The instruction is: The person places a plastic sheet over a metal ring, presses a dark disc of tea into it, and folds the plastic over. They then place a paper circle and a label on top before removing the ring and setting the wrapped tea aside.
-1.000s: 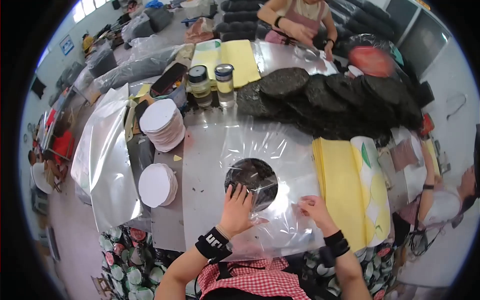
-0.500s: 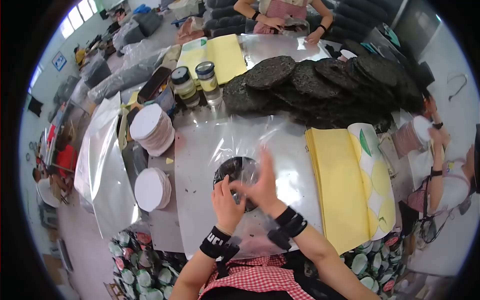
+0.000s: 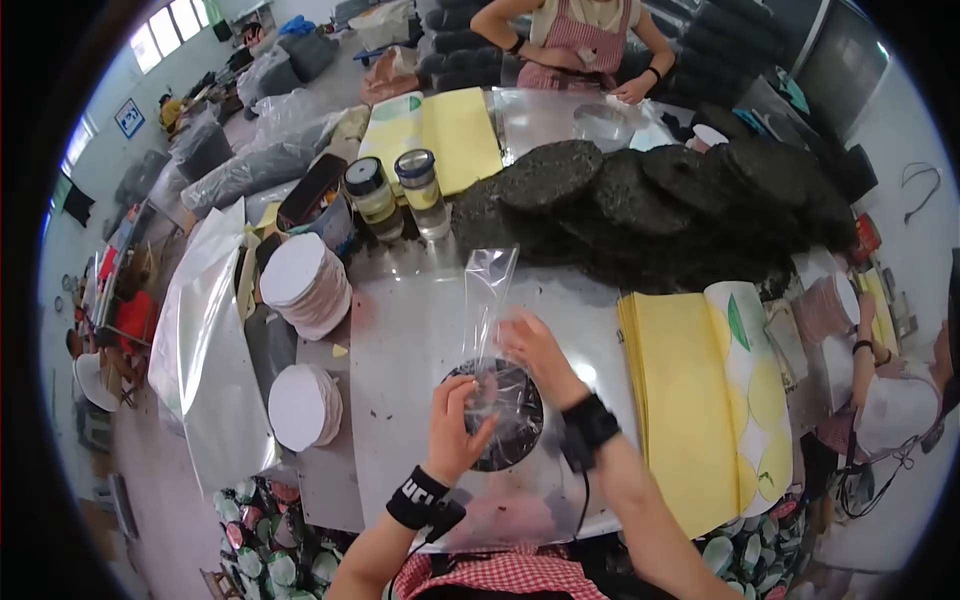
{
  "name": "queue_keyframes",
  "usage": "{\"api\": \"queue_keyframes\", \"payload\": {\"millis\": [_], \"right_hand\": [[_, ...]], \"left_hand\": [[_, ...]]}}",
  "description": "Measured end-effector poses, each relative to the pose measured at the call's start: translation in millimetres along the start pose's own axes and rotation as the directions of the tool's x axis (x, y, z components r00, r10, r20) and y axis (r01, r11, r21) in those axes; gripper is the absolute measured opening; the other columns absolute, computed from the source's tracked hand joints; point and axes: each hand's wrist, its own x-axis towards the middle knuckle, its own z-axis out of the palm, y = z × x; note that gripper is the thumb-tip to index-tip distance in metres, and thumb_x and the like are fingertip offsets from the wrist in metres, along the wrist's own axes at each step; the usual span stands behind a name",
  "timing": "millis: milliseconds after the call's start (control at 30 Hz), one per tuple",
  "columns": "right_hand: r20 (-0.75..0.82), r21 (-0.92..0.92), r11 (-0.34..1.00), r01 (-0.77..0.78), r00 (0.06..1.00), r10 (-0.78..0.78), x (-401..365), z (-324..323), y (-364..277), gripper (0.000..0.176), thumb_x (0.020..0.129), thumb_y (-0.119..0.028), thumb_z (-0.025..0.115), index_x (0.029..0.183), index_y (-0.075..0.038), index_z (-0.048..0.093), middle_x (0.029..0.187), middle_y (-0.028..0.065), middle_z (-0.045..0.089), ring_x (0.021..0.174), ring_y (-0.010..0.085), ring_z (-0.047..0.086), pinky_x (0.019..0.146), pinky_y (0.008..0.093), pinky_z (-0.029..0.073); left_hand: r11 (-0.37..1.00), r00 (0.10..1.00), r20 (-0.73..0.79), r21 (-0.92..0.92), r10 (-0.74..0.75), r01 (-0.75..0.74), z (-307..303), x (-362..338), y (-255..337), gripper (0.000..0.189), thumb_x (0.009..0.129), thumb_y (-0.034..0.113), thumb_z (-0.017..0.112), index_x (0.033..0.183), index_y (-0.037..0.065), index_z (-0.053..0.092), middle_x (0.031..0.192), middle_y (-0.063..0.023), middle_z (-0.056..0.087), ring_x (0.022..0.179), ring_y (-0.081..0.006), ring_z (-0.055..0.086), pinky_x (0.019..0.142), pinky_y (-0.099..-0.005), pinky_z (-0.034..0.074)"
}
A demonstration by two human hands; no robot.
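Observation:
A dark round seaweed-like cake (image 3: 515, 430) lies on the metal sheet in front of me, covered by clear plastic film (image 3: 490, 275). Beyond the cake, the film is gathered into a narrow upright strip. My left hand (image 3: 458, 432) rests at the cake's left edge, thumb and forefinger apart, fingertips on the film. At the strip's right side is my right hand (image 3: 540, 355), its fingers bent and closed on the film. Some fingertips are blurred.
Behind lies a heap of dark round cakes (image 3: 640, 200), with two lidded jars (image 3: 422, 195) to its left. White paper discs (image 3: 305, 285) are stacked at left, yellow sheets (image 3: 685, 390) at right. One co-worker stands across the table, another at far right.
The wide-spread film has been drawn into a narrow strip beyond the cake. My right hand has moved to the strip's right side. The co-worker opposite has shifted their hands.

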Motion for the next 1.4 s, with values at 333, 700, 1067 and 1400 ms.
{"api": "queue_keyframes", "payload": {"millis": [333, 700, 1067, 1400], "right_hand": [[0.665, -0.178, 0.717, 0.674, 0.620, -0.417, -99, -6, -26, 0.031, 0.091, -0.030, 0.062, 0.106, -0.003, 0.065, 0.111, 0.0156, 0.064, 0.105, 0.0368, 0.061, 0.095, 0.0408, 0.048], [0.539, -0.662, 0.384, 0.644, 0.765, -0.353, -106, -5, -33, 0.028, 0.081, -0.007, 0.057, 0.107, 0.003, 0.065, 0.101, 0.0154, 0.062, 0.093, 0.0334, 0.059, 0.084, 0.0415, 0.052], [0.203, -0.794, 0.400, 0.458, 0.820, -0.536, -77, -109, -66, 0.014, 0.086, -0.010, 0.064, 0.095, -0.001, 0.068, 0.093, 0.0167, 0.069, 0.087, 0.0314, 0.066, 0.079, 0.0363, 0.053], [-0.446, -0.867, 0.367, -0.337, 0.854, -0.268, 19, -383, -106, 0.041, 0.079, -0.029, 0.076, 0.110, -0.003, 0.071, 0.107, 0.0192, 0.070, 0.097, 0.0354, 0.067, 0.080, 0.0428, 0.052]], "left_hand": [[0.988, 0.987, 0.033, 0.015, 0.156, -0.156, -2, 0, 0, 0.049, 0.080, 0.017, 0.073, 0.121, 0.000, 0.053, 0.119, -0.0172, 0.054, 0.106, -0.0361, 0.057, 0.095, -0.0400, 0.047], [0.965, 0.917, 0.398, 0.225, 0.033, -0.133, -7, 7, 14, 0.080, 0.084, 0.031, 0.058, 0.148, -0.009, 0.031, 0.156, -0.0268, 0.029, 0.149, -0.0396, 0.020, 0.121, -0.0524, 0.012], [0.917, 0.856, 0.513, 0.370, -0.068, -0.149, -6, 16, 25, 0.074, 0.091, 0.031, 0.057, 0.147, -0.010, 0.033, 0.159, -0.0268, 0.023, 0.151, -0.0394, 0.015, 0.121, -0.0534, 0.010], [0.882, 0.870, 0.491, 0.425, -0.037, -0.202, -3, 16, 23, 0.074, 0.090, 0.032, 0.060, 0.145, -0.010, 0.036, 0.157, -0.0261, 0.027, 0.150, -0.0383, 0.018, 0.121, -0.0526, 0.013]]}}
